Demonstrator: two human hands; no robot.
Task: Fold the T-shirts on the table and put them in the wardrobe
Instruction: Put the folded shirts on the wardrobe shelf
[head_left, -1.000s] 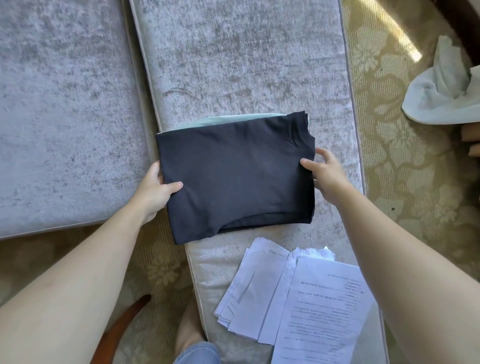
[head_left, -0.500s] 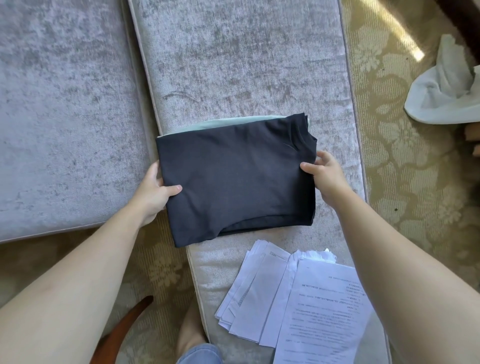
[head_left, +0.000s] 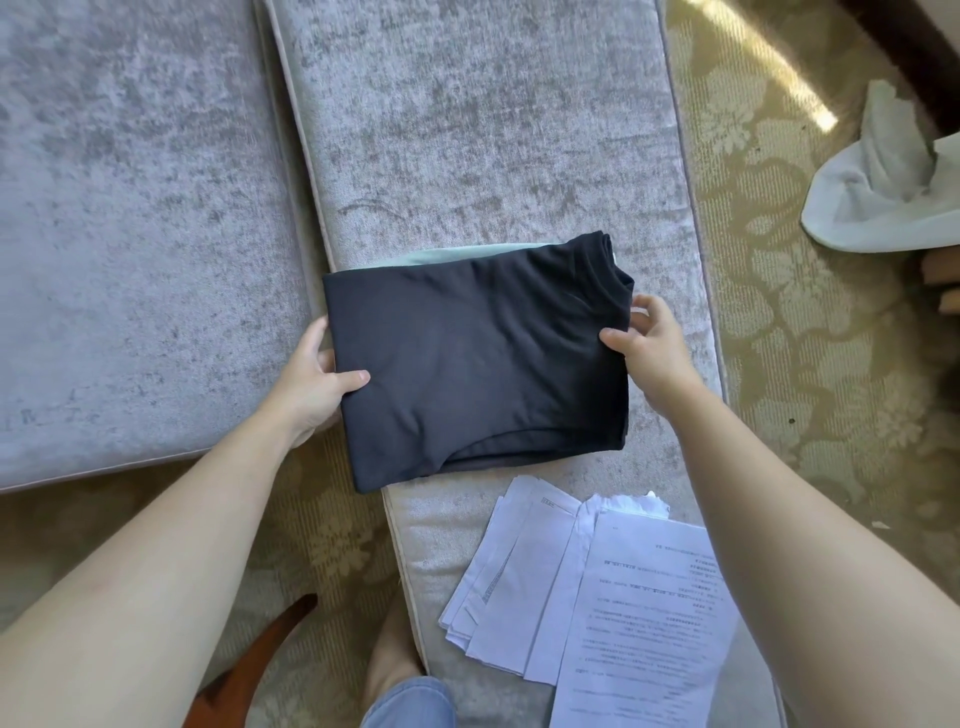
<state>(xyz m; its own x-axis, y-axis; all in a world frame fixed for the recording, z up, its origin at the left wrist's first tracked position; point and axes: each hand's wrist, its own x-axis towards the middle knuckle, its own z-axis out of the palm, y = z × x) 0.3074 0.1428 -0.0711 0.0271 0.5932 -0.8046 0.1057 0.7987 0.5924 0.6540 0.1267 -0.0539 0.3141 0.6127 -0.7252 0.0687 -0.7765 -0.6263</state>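
While left grip (head_left: 311, 382), right grip (head_left: 649, 348) pinch edges | T-shirt (head_left: 478, 364) between | maybe lifted

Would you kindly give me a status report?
Left grip and right grip hold dark folded T-shirt by its sides. Pale green shirt beneath. Papers nearby, not blocking.

This is a home, most likely a living room. A grey velvet seat cushion (head_left: 130, 234) lies on the left with a longer cushion (head_left: 467, 130) beside it, both over a beige flower-patterned carpet (head_left: 805, 364) crossed by a sunlight streak (head_left: 769, 67) far right. A curved wooden furniture leg (head_left: 249, 670) shows near left. A folded dark T-shirt (head_left: 478, 364) and loose printed papers (head_left: 639, 623) sit on the longer cushion. A crumpled white cloth (head_left: 883, 197) lies far right.
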